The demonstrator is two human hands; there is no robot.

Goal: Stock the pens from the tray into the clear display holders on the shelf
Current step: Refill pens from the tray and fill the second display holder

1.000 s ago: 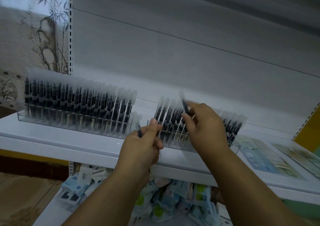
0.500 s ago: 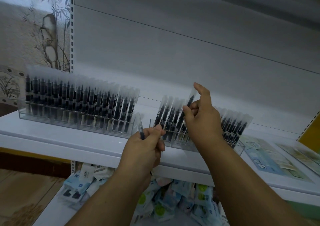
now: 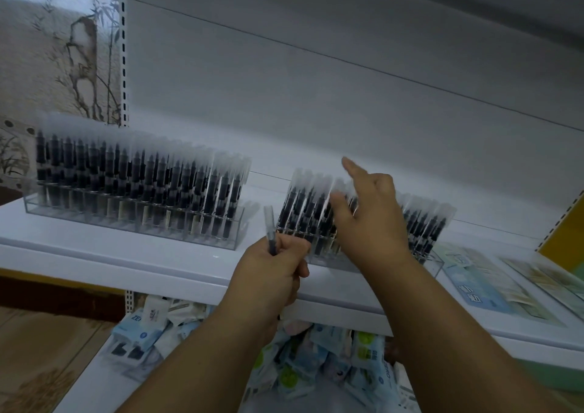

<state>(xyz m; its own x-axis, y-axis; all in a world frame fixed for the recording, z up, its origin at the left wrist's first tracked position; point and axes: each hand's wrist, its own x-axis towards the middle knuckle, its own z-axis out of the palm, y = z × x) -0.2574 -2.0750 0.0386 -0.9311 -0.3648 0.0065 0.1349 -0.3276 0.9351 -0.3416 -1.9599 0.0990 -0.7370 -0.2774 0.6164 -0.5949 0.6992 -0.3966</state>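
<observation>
Pen gone from my right hand point(image 3: 371, 219): half a second ago it pinched one, now the fingers are spread loose over the right holder point(image 3: 335, 223), so that pen looks stocked. My left hand point(image 3: 278, 264), just left of that holder, grips the next pen point(image 3: 270, 229). White shelf point(image 3: 126, 254); left holder point(image 3: 136, 188) looks full.

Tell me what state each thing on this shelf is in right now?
Left pen holder: full, pens upright.
Right pen holder: partly hidden, holds upright pens.
Left hand: grips one pen.
Right hand: fingers straight, over the right holder's pens, holds nothing.
Lower shelf packets: heaped loosely.
</observation>
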